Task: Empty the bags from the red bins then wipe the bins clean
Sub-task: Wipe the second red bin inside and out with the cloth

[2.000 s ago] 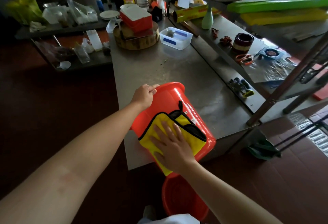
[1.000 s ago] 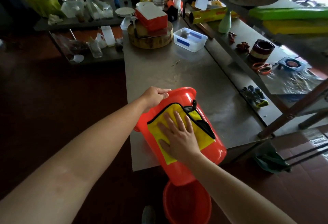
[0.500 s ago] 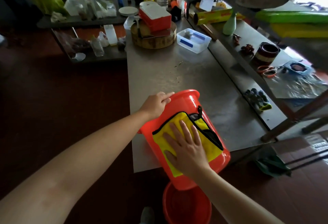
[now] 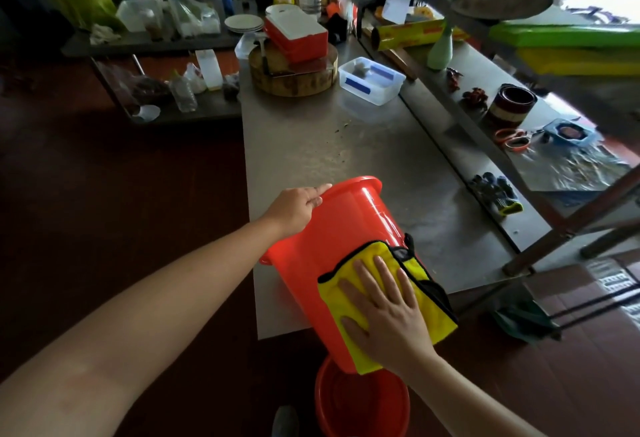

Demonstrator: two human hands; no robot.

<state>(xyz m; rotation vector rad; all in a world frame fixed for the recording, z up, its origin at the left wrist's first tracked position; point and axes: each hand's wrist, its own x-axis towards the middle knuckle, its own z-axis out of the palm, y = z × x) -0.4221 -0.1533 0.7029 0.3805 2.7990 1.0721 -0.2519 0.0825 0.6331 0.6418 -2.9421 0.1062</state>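
Red bin (image 4: 332, 249), head view: it is laid tilted on the near edge of the worktop (image 4: 346, 145). Its long axis runs from the far rim to the base, which overhangs the edge above a second red bin (image 4: 360, 405) on the floor. The rim is gripped by the left hand (image 4: 294, 206). The right hand (image 4: 384, 315) is pressed flat, fingers spread, on a yellow cloth (image 4: 433, 315) against the bin's wall near the base. The unwiped wall is judged to lie ahead and left, towards the rim.
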